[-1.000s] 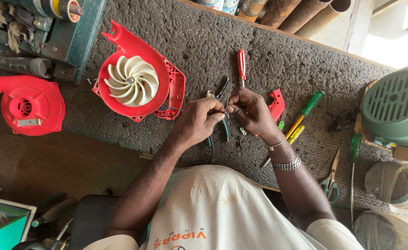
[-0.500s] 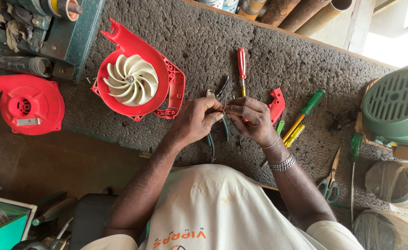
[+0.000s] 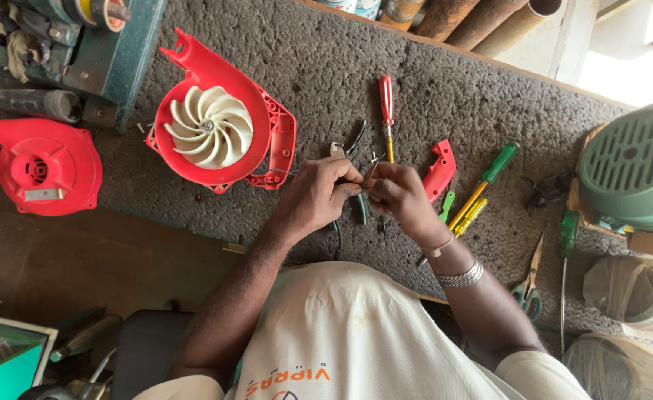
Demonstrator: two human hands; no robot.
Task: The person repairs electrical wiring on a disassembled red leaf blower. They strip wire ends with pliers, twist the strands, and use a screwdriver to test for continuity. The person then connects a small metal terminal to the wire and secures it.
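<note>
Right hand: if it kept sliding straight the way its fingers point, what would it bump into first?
The right hand points toward the left hand, which already meets its fingertips over a small wire; that comes first. Beyond it, probably the red blower housing, though depth is unclear.

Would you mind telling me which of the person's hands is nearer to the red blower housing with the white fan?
The left. The left hand is just right of the red blower housing, near its edge; the right hand lies farther right, beyond the left.
</note>
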